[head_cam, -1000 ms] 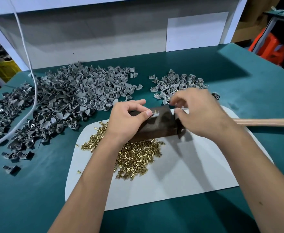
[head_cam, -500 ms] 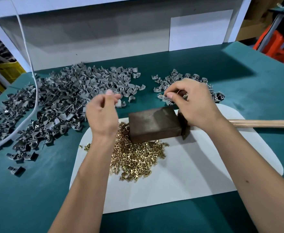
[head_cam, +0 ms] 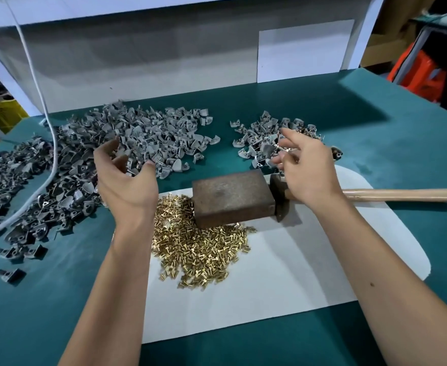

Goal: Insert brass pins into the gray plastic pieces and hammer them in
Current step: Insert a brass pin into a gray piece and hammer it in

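**Two bare hands over piles of gray pieces and brass pins**

Two hands hover above a teal-covered worktop that fills most of the frame. On it, at lower centre, lies a white sheet with rounded corners.

Across the left and upper-centre of the frame spreads the large heap of gray plastic pieces, darker toward the left edge, with a white cable running down over it from the upper left. A smaller heap of gray plastic pieces sits at upper right of centre, apart from the big one; glints of brass show among these.

At the centre of the frame a rusty brown rectangular metal block rests on the upper edge of the sheet. Just right of it, touching its end, lies a hammer with a dark metal head and pale wooden handle, the handle pointing to the right edge of the frame.

Below and left of the block, on the sheet, is the loose mound of small brass pins, reaching up against the block's lower side.

The left hand is above the near edge of the large heap, palm turned inward, fingers spread and loosely curved, holding nothing. The right hand is over the near edge of the smaller heap and above the hammer head, fingers extended and relaxed; whether the fingertips touch a piece cannot be told.
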